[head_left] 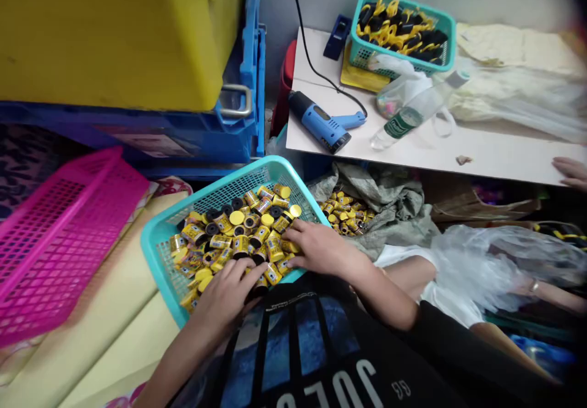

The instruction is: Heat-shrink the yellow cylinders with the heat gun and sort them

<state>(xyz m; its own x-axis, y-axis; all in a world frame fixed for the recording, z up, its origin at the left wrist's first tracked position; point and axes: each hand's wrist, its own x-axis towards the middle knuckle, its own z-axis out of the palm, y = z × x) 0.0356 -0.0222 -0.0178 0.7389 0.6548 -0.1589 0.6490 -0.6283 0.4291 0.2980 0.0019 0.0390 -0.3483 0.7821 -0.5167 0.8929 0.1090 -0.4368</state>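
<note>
A teal mesh basket (158,237) rests tilted on my lap, holding several small yellow-and-black canisters (229,237). My left hand (227,295) lies at the basket's near edge, fingers curled down onto the canisters there. Further right, my right hand (316,246) reaches into the basket's right corner with its fingers bent over a few canisters. What either hand actually grips is hidden under the fingers. More of the same canisters (346,209) lie in a grey cloth to the right of the basket.
A pink mesh basket (55,237) lies at the left, below a blue crate (243,120) and yellow bin (114,29). The white table (458,151) carries a blue heat gun (323,123), a plastic bottle (413,114) and a second teal basket (403,32). Another person's hand (571,172) rests on its right edge.
</note>
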